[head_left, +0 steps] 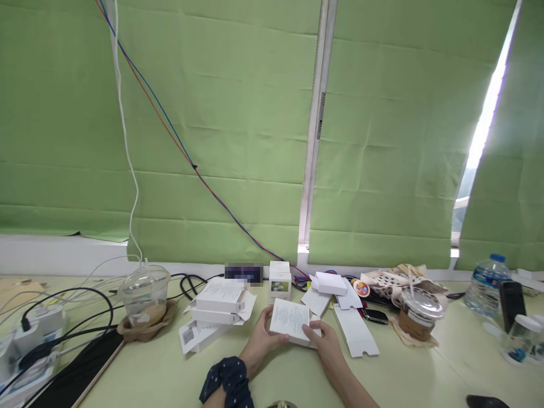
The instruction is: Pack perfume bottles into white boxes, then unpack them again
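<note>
Between my hands is a flat white cardboard box with small grey print on its top face, tilted a little above the table. My left hand grips its left side, the thumb along the near edge. At the right end, my right hand closes on the box with the thumb over the near corner. A dark dotted scrunchie is round my left wrist. To the left, several similar white boxes lie stacked with flaps out. White card pieces lie to the right, beside a small white box.
An upright white carton stands at the back by a dark, blurred device. A clear plastic cup and power strips with cables are left. An iced drink cup, water bottle and jars are right.
</note>
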Available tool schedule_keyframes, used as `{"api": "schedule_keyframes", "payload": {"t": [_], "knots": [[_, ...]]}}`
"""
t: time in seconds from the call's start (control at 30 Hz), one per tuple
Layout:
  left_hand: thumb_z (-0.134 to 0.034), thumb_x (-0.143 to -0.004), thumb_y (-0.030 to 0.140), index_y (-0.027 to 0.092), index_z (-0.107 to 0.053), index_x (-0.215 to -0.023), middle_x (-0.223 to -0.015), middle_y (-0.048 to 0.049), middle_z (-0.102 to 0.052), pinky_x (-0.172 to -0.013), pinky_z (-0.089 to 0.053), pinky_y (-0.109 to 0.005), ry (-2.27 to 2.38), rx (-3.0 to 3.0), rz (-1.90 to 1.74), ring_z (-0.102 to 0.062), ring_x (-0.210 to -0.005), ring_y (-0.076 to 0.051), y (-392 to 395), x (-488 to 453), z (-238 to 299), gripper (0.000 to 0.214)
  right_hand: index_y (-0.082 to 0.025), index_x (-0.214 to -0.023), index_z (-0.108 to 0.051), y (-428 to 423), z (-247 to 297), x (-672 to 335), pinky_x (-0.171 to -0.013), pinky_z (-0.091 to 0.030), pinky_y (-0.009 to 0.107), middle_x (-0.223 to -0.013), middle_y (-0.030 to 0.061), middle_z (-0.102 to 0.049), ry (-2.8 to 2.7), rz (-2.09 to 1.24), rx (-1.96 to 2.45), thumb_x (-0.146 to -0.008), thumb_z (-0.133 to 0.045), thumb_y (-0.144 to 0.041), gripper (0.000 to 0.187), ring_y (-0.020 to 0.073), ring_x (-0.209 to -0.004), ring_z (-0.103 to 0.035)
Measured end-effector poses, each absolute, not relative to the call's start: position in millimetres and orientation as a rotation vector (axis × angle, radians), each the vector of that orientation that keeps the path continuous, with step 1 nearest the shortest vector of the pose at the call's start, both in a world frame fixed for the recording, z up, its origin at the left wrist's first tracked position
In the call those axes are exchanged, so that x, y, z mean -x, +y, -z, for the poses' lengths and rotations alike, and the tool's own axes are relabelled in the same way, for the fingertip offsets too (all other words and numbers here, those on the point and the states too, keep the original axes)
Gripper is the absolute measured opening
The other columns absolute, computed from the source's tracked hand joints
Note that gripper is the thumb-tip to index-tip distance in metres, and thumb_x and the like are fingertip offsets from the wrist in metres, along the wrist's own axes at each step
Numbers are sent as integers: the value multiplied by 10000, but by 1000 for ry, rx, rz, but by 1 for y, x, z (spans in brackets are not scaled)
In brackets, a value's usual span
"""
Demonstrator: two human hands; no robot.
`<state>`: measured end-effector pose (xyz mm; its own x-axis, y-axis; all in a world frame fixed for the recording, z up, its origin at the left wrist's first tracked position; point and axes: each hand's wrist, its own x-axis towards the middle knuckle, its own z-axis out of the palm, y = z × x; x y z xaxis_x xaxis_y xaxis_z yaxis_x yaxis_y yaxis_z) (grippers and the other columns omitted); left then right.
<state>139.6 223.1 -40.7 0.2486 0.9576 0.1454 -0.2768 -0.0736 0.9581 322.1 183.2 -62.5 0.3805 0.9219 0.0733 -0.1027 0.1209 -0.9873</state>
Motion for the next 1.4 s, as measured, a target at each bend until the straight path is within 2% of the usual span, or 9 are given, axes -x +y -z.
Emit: {"api": "schedule_keyframes", "payload": {"t": [0.07,0.2,0.4,0.63,0.97,1.2,1.4], "knots": [[-914,-386,203,185,-562,-1015,-1071,-131,-709,-882,-529,-405,773,-1162,-1204,-643,-1065,-328,224,-142,44,721,-165,-725,-695,183,64,-322,-718,-520,367,-753,74,-743,-883,-916,1207,-517,-817,-497,410,307,-800,-666],[-913,-420,203,195,-558,-961,-992,-94,-743,-812,-546,-373,769,-1084,-1213,-698,-922,-276,222,-143,45,648,-158,-764,-697,181,66,-319,-704,-524,369,-791,95,-758,-884,-898,1222,-524,-810,-499,432,309,-787,-679],[-890,-521,341,188,-562,-876,-887,-79,-743,-727,-554,-334,781,-985,-1225,-708,-848,-241,222,-140,41,507,-173,-778,-689,179,64,-319,-640,-516,350,-778,89,-761,-920,-853,1222,-544,-803,-472,396,297,-727,-681],[-922,-444,360,181,-585,-858,-865,-65,-725,-724,-552,-331,825,-926,-1266,-704,-838,-238,226,-142,46,562,-188,-777,-673,180,68,-320,-649,-514,364,-784,92,-756,-974,-783,1214,-563,-791,-445,355,300,-731,-676],[-902,-456,420,157,-655,-871,-857,-84,-741,-777,-543,-359,824,-980,-1255,-693,-860,-254,225,-141,43,551,-190,-763,-659,174,62,-317,-659,-494,353,-788,88,-742,-1000,-704,1218,-579,-783,-416,317,301,-761,-661],[-926,-435,324,144,-677,-825,-797,-72,-735,-717,-538,-329,802,-989,-1183,-683,-775,-218,227,-132,36,497,-190,-787,-633,175,64,-319,-634,-510,355,-787,93,-741,-1029,-752,1197,-590,-771,-431,340,302,-754,-667],[-923,-457,239,158,-655,-751,-773,-40,-731,-730,-519,-280,733,-1047,-1115,-666,-778,-182,224,-128,28,406,-178,-789,-648,179,64,-321,-671,-530,377,-808,107,-744,-1036,-792,1168,-637,-730,-513,377,306,-770,-671]]}}
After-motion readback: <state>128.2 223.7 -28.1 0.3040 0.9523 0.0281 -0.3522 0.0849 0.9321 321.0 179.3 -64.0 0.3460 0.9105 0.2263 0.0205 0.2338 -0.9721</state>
